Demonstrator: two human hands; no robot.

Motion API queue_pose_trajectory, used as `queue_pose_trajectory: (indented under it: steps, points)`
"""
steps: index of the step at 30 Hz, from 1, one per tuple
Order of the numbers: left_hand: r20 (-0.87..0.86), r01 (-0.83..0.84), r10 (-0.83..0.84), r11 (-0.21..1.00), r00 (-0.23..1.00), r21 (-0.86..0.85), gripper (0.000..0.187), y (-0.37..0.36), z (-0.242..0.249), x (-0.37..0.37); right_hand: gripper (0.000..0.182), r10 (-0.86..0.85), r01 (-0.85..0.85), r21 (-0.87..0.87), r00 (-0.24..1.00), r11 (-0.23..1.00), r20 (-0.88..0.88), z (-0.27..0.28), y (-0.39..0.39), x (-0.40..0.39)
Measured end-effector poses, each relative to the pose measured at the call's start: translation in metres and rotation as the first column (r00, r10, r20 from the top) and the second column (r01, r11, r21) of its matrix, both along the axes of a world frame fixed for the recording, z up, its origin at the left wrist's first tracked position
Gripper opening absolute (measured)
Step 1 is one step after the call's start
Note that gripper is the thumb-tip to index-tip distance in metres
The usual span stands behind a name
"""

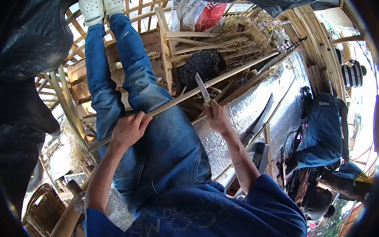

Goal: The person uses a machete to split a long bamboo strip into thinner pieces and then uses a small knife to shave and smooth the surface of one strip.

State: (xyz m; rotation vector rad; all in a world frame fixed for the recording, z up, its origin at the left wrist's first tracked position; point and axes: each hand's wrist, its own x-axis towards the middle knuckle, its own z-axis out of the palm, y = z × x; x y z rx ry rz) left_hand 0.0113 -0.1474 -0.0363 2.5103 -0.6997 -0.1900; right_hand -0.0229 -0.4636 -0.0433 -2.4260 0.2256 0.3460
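A long, thin bamboo pole lies slantwise across my jeans, running from the lower left to the upper right. My left hand is closed round it over my thighs. In my right hand is a knife, gripped by its green handle with the blade pointing up and away from me. The blade overlaps the pole in this view. To the right of that hand, a machete rests on a silver foil sheet.
Split bamboo strips, straw and a black bundle lie ahead. A printed sack stands beyond. At right sits another person in blue. A woven basket is at lower left, black plastic sheeting along the left.
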Motion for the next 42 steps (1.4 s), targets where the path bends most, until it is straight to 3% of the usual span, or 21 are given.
queue_pose_trajectory:
  steps: [2,4,6,7,8,11,12,13,16,18,20,22,24,26,28,32,34,35,38,40,42]
  points:
    - [0.018,0.006,-0.006,1.0,1.0,0.0,0.028,0.0,-0.001,0.0,0.029,0.061,-0.061,0.004,0.998,0.998,-0.006,0.004,0.029,-0.008]
    - [0.021,0.013,-0.013,1.0,1.0,0.007,0.028,0.001,-0.001,0.0,0.033,0.209,-0.215,0.018,0.962,0.976,0.178,-0.01,0.039,-0.018]
    - [0.024,0.017,-0.017,1.0,1.0,0.017,0.028,0.004,-0.002,0.0,0.032,-0.151,0.153,-0.021,0.986,0.988,0.071,-0.014,0.015,-0.003]
    - [0.031,0.017,-0.017,1.0,0.999,-0.003,0.028,0.005,-0.004,-0.001,0.033,-0.325,0.327,0.017,0.93,0.945,0.17,-0.033,-0.021,0.007]
    - [0.038,0.017,-0.016,1.0,0.999,-0.025,0.027,0.005,-0.006,-0.002,0.034,-0.334,0.337,0.018,0.923,0.941,0.193,-0.01,-0.03,0.011]
    - [-0.008,0.02,-0.02,1.0,1.0,0.006,0.028,0.002,-0.003,0.001,0.032,-0.062,0.051,0.065,0.983,0.997,0.175,-0.006,0.021,-0.01]
    - [-0.007,0.032,-0.032,0.999,0.999,0.002,0.028,0.001,-0.004,0.001,0.032,0.067,-0.068,0.064,0.997,0.996,0.026,0.017,0.052,-0.016]
    - [0.009,0.026,-0.026,1.0,1.0,-0.016,0.028,0.002,-0.005,0.0,0.033,0.214,-0.227,0.009,0.932,0.974,0.294,0.005,0.061,-0.023]
    - [0.023,0.009,-0.009,1.0,1.0,-0.022,0.028,0.001,-0.004,0.0,0.036,0.087,-0.088,0.025,0.996,0.996,0.036,0.008,0.039,-0.011]
    - [0.012,0.013,-0.013,1.0,1.0,-0.018,0.028,0.003,-0.003,-0.001,0.044,-0.208,0.206,0.095,0.978,0.974,0.007,-0.008,0.017,-0.003]
    - [0.012,0.022,-0.022,1.0,1.0,-0.009,0.027,0.001,-0.003,0.001,0.047,-0.15,0.156,-0.042,0.981,0.987,0.124,-0.001,0.008,0.0]
    - [0.015,0.017,-0.017,1.0,1.0,-0.015,0.027,0.001,-0.004,-0.001,0.047,-0.215,0.21,0.069,0.974,0.975,0.078,-0.01,0.021,0.0]
    - [0.023,0.015,-0.014,1.0,1.0,-0.009,0.028,0.001,-0.003,0.001,0.045,0.042,-0.052,0.029,0.963,0.998,0.266,-0.006,0.046,-0.014]
    - [0.017,0.015,-0.015,1.0,1.0,0.0,0.027,0.003,-0.001,-0.001,0.043,-0.083,0.064,0.067,0.932,0.996,0.353,-0.012,0.039,-0.011]
    - [0.017,0.018,-0.018,1.0,1.0,-0.004,0.028,0.002,-0.002,0.0,0.044,-0.133,0.142,-0.03,0.97,0.989,0.202,-0.006,0.017,0.005]
    - [0.005,0.02,-0.019,1.0,1.0,-0.017,0.028,0.002,-0.005,0.0,0.043,0.076,-0.081,-0.002,0.924,0.997,0.375,0.005,0.064,-0.009]
    - [-0.003,0.013,-0.013,1.0,1.0,-0.026,0.028,-0.001,-0.001,-0.001,0.039,-0.325,0.322,0.065,0.946,0.944,0.025,0.01,0.046,0.006]
    - [-0.013,0.007,-0.007,0.999,1.0,-0.039,0.028,-0.001,0.001,-0.001,0.039,-0.218,0.235,-0.114,0.966,0.965,0.141,0.0,0.024,0.013]
    - [0.001,0.037,-0.037,0.999,0.999,-0.027,0.028,0.002,-0.003,0.003,0.039,-0.207,0.198,0.064,0.948,0.978,0.243,-0.007,0.061,-0.005]
    - [-0.024,0.029,-0.029,0.999,0.999,-0.02,0.029,0.002,-0.006,0.0,0.042,0.103,-0.096,-0.04,0.868,0.995,0.486,0.009,0.078,-0.012]
    - [-0.013,0.019,-0.019,1.0,1.0,0.017,0.029,0.005,-0.002,-0.001,0.045,-0.299,0.304,-0.013,0.944,0.953,0.14,0.003,0.029,0.009]
